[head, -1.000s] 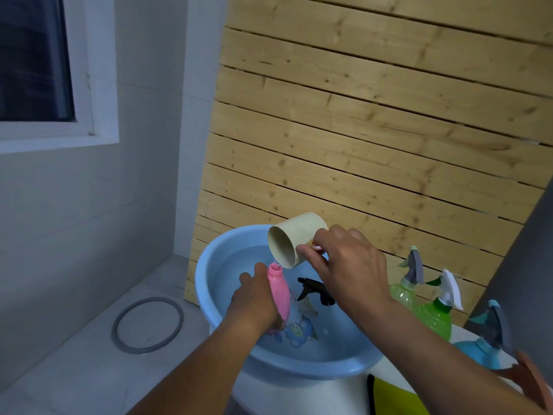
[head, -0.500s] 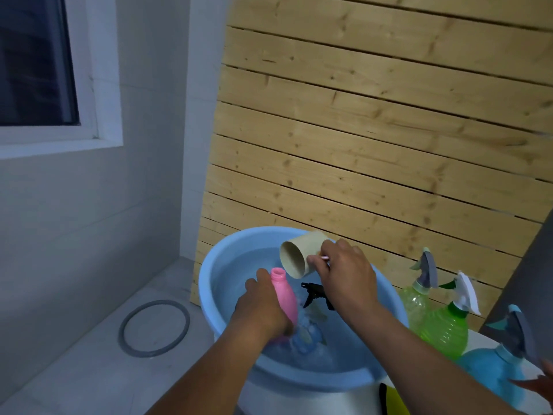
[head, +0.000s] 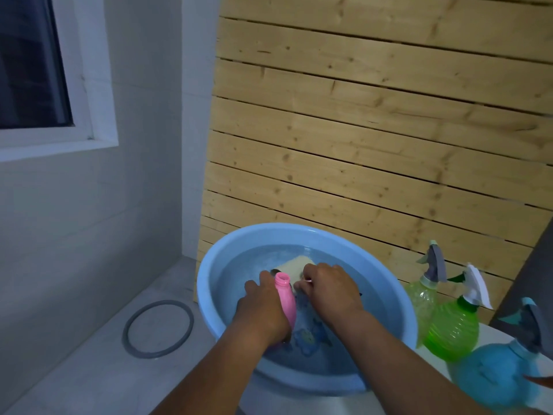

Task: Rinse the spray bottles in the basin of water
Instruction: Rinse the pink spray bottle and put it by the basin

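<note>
A light blue basin (head: 299, 235) holds water. My left hand (head: 260, 313) grips an open pink bottle (head: 285, 301) with no spray head, standing tilted in the water. My right hand (head: 332, 289) holds the handle of a cream cup (head: 297, 266), which lies low in the water behind the bottle's neck. The black spray head is hidden behind my right hand.
Three spray bottles stand to the right of the basin: a pale green one (head: 425, 295), a bright green one (head: 454, 327) and a blue one (head: 496, 375). A slatted wooden panel (head: 374, 130) leans behind. A grey ring (head: 158, 327) lies on the floor at left.
My right hand has lowered the cream cup from above the pink bottle's mouth down into the water. The left hand keeps holding the bottle.
</note>
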Demonstrator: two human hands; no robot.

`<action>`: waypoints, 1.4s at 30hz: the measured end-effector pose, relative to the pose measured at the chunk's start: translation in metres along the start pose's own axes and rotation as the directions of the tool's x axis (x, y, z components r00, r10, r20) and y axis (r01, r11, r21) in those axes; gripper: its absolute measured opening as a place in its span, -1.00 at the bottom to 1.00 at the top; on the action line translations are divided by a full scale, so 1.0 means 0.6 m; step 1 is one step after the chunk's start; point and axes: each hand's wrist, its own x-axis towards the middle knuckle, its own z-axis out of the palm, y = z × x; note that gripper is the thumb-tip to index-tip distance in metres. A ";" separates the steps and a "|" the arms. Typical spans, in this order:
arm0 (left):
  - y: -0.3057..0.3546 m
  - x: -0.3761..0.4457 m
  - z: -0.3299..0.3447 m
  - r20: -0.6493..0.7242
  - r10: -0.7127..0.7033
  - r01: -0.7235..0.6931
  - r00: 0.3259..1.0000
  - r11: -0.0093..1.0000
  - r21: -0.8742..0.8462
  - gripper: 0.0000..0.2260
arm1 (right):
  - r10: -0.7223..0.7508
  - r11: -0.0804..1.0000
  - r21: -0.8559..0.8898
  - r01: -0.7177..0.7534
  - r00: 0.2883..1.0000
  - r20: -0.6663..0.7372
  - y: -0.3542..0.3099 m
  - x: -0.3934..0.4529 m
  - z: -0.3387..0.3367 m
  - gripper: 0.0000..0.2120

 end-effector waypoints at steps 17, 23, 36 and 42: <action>0.009 -0.007 -0.011 -0.049 -0.077 0.083 0.996 0.989 0.119 -0.17 | 0.485 0.700 0.593 -0.397 0.874 0.013 0.022 0.000 -0.023 -0.51; 0.008 -0.004 -0.017 -0.195 -0.024 0.015 0.980 0.999 -0.047 -0.28 | 0.475 0.704 0.597 -0.384 0.880 0.006 0.031 0.003 -0.015 -0.54; 0.006 -0.002 -0.018 -0.231 -0.031 -0.009 0.972 0.985 -0.170 -0.30 | 0.392 0.738 0.569 -0.362 0.917 0.075 0.032 0.007 -0.006 -0.57; 0.007 0.000 -0.018 -0.285 -0.019 -0.042 0.958 0.978 -0.204 -0.24 | 0.211 0.767 0.589 -0.256 0.967 0.145 0.023 0.003 -0.002 -0.62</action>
